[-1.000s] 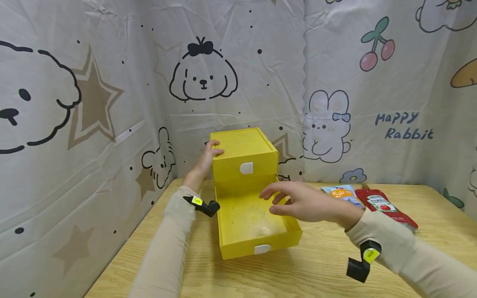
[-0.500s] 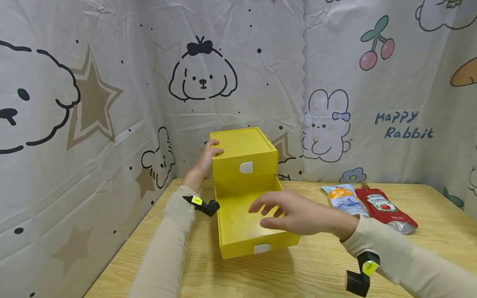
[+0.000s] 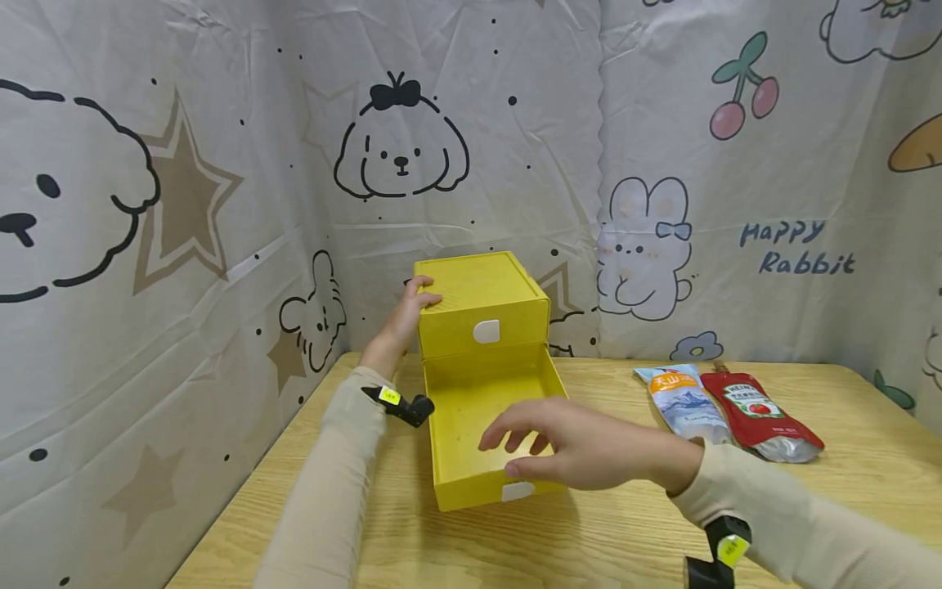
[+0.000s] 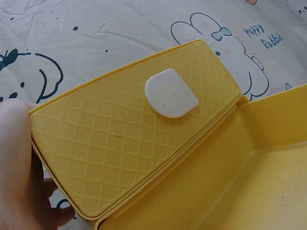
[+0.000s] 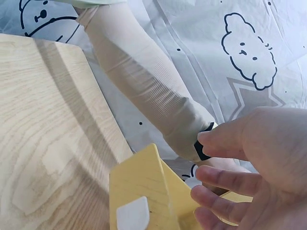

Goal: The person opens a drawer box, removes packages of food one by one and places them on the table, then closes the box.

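Observation:
A yellow two-tier drawer box point(image 3: 482, 282) stands on the table, its lower drawer point(image 3: 471, 425) pulled out, with no items visible in the part that shows. My left hand point(image 3: 403, 319) holds the upper left side of the box, fingertips over the top edge. In the left wrist view, the upper drawer front point(image 4: 115, 129) is closed and bears a white tab point(image 4: 170, 93). My right hand point(image 3: 567, 446) hovers over the front right of the lower drawer, fingers loosely bent and holding nothing. Part of the drawer's right wall is hidden behind it. The lower drawer's white tab point(image 5: 133, 214) shows in the right wrist view.
On the right of the wooden table point(image 3: 868, 523) lie a blue-and-white pouch point(image 3: 684, 401) and a red Heinz ketchup pouch point(image 3: 761, 413), side by side. A printed cloth point(image 3: 471, 221) hangs behind the table and along its left side.
My right hand has moved toward me and slightly left, from the middle of the lower drawer to its front. The left hand and the box have stayed put.

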Demonstrator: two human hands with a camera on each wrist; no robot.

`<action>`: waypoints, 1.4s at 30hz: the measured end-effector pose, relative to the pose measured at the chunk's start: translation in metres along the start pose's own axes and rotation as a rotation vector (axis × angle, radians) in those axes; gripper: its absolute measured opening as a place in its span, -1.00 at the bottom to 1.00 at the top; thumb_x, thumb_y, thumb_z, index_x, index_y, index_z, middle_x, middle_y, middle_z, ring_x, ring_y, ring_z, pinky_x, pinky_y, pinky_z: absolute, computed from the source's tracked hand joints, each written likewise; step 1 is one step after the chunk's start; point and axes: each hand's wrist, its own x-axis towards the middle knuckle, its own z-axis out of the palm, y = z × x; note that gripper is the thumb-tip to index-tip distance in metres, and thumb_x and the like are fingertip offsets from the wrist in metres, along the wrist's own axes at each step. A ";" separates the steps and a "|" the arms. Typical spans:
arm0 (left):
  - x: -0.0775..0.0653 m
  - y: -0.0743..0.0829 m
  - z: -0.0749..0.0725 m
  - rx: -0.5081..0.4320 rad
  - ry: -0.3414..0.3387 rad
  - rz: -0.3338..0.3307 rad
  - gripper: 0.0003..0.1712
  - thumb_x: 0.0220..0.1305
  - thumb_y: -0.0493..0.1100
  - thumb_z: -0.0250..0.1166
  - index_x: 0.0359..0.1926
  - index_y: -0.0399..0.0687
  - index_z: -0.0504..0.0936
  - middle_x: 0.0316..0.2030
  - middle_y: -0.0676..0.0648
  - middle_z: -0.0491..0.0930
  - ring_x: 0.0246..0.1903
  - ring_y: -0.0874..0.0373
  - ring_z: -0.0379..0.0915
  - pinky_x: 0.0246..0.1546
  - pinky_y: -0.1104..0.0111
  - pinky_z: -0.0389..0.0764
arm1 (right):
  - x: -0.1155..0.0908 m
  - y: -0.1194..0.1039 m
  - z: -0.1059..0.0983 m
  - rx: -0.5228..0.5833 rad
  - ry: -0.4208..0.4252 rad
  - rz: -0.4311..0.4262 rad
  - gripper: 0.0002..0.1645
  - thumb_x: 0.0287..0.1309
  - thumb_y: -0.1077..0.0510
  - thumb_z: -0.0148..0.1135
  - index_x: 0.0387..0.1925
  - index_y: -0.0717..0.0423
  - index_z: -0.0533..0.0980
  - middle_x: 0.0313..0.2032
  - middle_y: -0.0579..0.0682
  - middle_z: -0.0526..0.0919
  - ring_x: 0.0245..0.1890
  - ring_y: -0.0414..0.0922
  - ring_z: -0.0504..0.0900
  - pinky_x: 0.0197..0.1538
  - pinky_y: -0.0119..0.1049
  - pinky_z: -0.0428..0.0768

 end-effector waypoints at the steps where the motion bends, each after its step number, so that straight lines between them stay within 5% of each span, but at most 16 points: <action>1: 0.000 0.000 0.000 0.002 0.000 0.001 -0.32 0.54 -0.02 -0.03 0.57 -0.03 0.04 0.61 -0.21 -0.17 0.56 -0.15 -0.25 0.47 -0.13 -0.17 | -0.001 0.000 0.001 0.007 -0.005 0.000 -0.70 0.45 0.14 0.28 0.16 -0.02 0.60 0.09 -0.20 0.64 0.05 -0.18 0.62 0.03 -0.25 0.63; 11: 0.001 0.001 0.000 0.007 -0.006 -0.028 -0.32 0.54 0.02 -0.03 0.57 0.06 0.03 0.61 -0.18 -0.17 0.56 -0.15 -0.24 0.46 -0.17 -0.18 | -0.004 -0.002 0.008 0.085 -0.047 -0.039 -0.72 0.44 0.19 0.27 0.12 0.11 0.61 0.05 -0.07 0.68 -0.03 -0.24 0.63 0.01 -0.27 0.65; 23: 0.000 0.001 0.001 0.006 0.003 -0.024 -0.32 0.54 0.01 -0.02 0.57 0.05 0.05 0.61 -0.18 -0.15 0.55 -0.15 -0.22 0.46 -0.16 -0.16 | -0.010 -0.003 0.017 0.216 -0.093 0.000 -0.74 0.46 0.18 0.25 0.11 0.11 0.61 -0.02 -0.17 0.68 -0.04 -0.22 0.65 0.04 -0.25 0.63; 42: 0.001 -0.002 0.000 -0.005 0.010 -0.017 -0.32 0.53 -0.01 -0.02 0.56 0.02 0.05 0.60 -0.21 -0.14 0.55 -0.16 -0.22 0.46 -0.15 -0.16 | -0.020 0.029 0.061 0.436 -0.137 0.043 -0.73 0.48 0.20 0.20 0.12 0.15 0.60 -0.05 -0.14 0.67 -0.04 -0.24 0.64 0.06 -0.28 0.61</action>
